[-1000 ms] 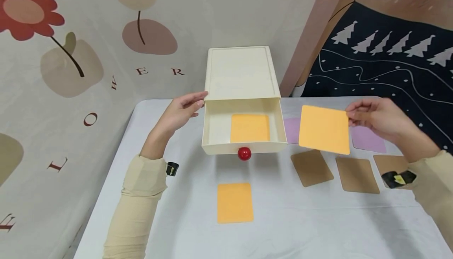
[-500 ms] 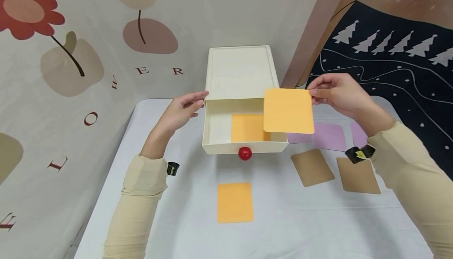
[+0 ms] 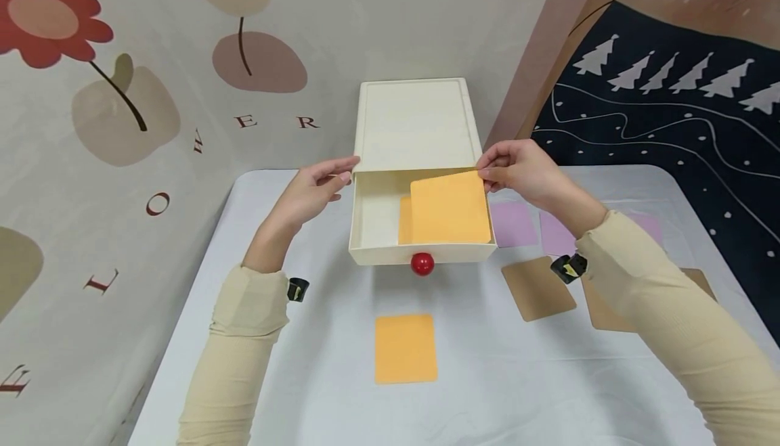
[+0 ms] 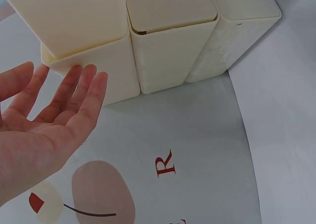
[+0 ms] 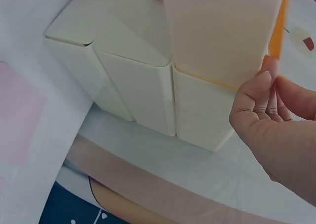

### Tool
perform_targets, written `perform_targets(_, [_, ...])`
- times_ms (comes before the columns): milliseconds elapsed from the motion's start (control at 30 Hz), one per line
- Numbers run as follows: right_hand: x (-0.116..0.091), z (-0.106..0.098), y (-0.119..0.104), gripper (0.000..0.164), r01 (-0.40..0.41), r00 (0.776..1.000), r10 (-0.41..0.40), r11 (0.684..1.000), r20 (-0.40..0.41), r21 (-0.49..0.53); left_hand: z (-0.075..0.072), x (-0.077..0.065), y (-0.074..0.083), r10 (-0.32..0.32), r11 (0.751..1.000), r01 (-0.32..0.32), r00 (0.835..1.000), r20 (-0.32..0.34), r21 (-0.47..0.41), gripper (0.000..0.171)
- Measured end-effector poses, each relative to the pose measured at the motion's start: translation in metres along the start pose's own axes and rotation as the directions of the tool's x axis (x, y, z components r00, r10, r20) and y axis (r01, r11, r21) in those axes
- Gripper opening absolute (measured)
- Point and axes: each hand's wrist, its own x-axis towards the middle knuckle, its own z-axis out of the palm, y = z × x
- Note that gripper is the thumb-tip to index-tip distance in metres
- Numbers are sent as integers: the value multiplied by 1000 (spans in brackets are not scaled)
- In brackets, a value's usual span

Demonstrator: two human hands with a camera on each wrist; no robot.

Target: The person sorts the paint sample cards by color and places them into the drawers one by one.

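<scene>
My right hand (image 3: pixel 518 172) pinches a yellow-orange square card (image 3: pixel 451 209) by its upper right corner, tilted inside the pulled-out top drawer (image 3: pixel 378 219). Under that card lies another yellow-orange card (image 3: pixel 405 223), mostly covered. The cream drawer unit (image 3: pixel 417 124) has a red round knob (image 3: pixel 422 264) on the drawer front. With fingers nearly straight, my left hand (image 3: pixel 307 192) touches the unit's left side near the drawer opening. In the left wrist view, the left hand (image 4: pixel 54 115) has its fingertips against the cream wall. The right wrist view shows the card's orange edge (image 5: pixel 279 31) at the right fingertips.
A third yellow-orange card (image 3: pixel 405 349) lies on the white tablecloth (image 3: pixel 341 392) in front of the unit. To the right are several purple cards (image 3: pixel 513 224) and brown cards (image 3: pixel 539 289), partly behind the right arm. A patterned wall cloth (image 3: pixel 305 19) stands behind.
The right hand has carried its yellow-orange card leftward from above the purple cards, then down into the drawer over the card there. The left hand has stayed in place.
</scene>
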Motion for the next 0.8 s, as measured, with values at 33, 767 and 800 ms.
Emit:
perform_targets(33, [0, 0, 1, 14, 2, 1000, -2, 1000, 2, -8, 0, 0, 0, 0, 1000, 0, 1000, 0, 0, 38])
perform_targets(767, [-68, 2, 95, 17, 79, 989, -77, 997, 129, -10, 0, 0, 0, -2, 1000, 2, 1000, -6, 12, 38])
perform_targets(800, [-71, 10, 101, 16, 84, 985, -82, 996, 152, -5, 0, 0, 0, -3, 1000, 3, 1000, -11, 12, 38])
